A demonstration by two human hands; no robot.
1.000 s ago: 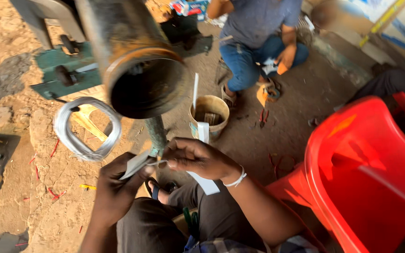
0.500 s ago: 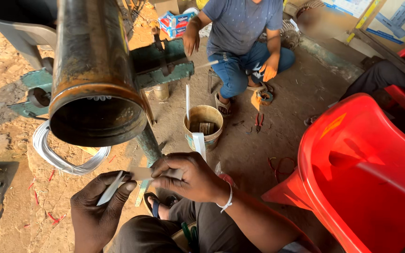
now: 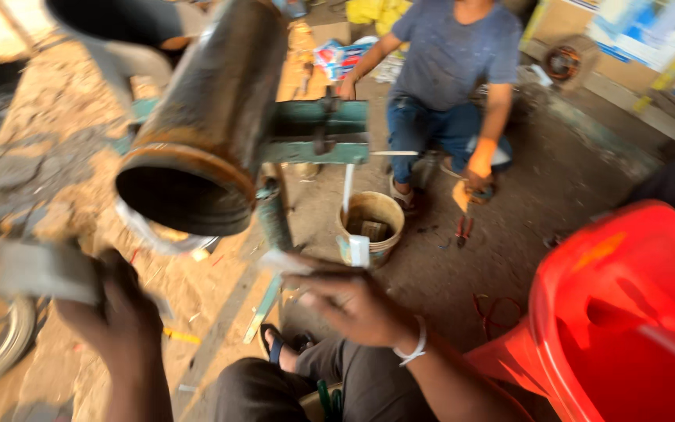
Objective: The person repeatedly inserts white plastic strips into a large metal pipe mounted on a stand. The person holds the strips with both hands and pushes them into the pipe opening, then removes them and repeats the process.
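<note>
Down near your lap, your left hand (image 3: 123, 312) is raised, fingers curled around a flat grey metal strip (image 3: 41, 270) that sticks out to the left, though blur hides the exact grip. Your right hand (image 3: 353, 301), with a white band on the wrist, reaches left with fingers loosely spread, and a pale scrap (image 3: 281, 262) sits at its fingertips; you cannot tell whether they pinch it. Just above, a rusty brown steel pipe (image 3: 205, 133) points its open end at you. Beyond stands a tan plastic bucket (image 3: 370, 227). A red plastic chair (image 3: 626, 312) sits right. Opposite, a crouching person in a blue shirt (image 3: 455, 55) faces you.
</note>
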